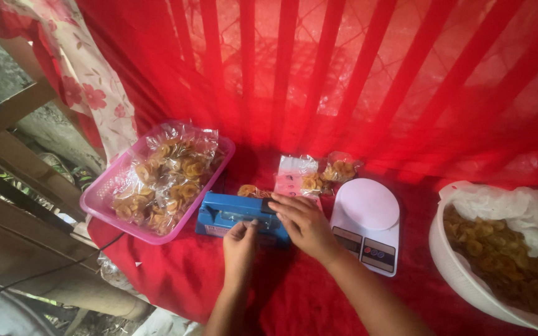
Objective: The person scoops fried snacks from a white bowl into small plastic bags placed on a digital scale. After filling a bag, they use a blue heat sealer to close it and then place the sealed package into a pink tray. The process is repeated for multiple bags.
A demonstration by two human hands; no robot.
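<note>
A blue heat sealer (225,214) lies on the red cloth in front of me. My right hand (306,224) lies flat on the sealer's right end, pressing down. My left hand (239,244) pinches the near edge of a clear bag at the sealer's front. A small clear bag of golden chips (251,190) sticks out behind the sealer. Two more filled bags (319,173) lie just beyond my right hand.
A pink tray (104,199) with several sealed chip bags sits at the left. A white kitchen scale (368,221) stands right of the sealer. A white bowl (453,264) lined with plastic holds loose chips at the far right. A black cord (63,267) runs off left.
</note>
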